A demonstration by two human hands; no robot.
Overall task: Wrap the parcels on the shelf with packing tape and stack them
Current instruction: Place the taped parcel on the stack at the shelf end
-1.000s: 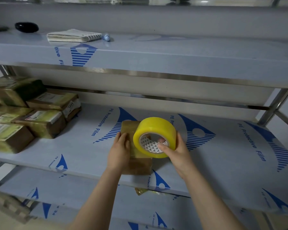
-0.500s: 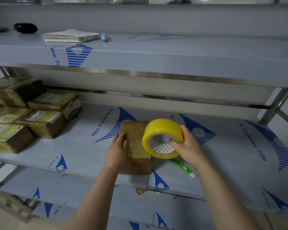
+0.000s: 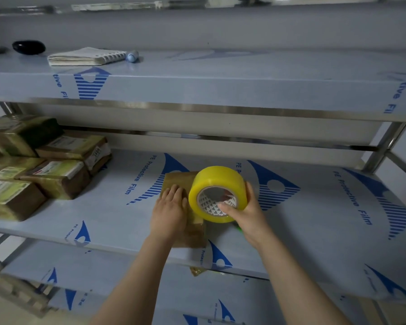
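Left hand (image 3: 170, 207) flat on parcel (image 3: 178, 181), right hand (image 3: 245, 211) gripping tape roll (image 3: 217, 184)

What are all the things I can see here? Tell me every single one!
tape roll: one, yellow, held up just right of the single parcel
parcel: one, brown, front of the middle shelf, under the left hand
stacked parcels: at least five, brown with pale labels, left end of the middle shelf
notebook: one, white, spiral-bound, top shelf, left
black thing: one, rounded, top shelf, far left; too unclear to name
pen-like thing: one, blue and white, right beside the notebook
green bit: one, behind the right hand, too blurred to name
shelves: three, pale film with blue print
left hand: flat on the parcel
right hand: grips the tape roll, thumb in its hole
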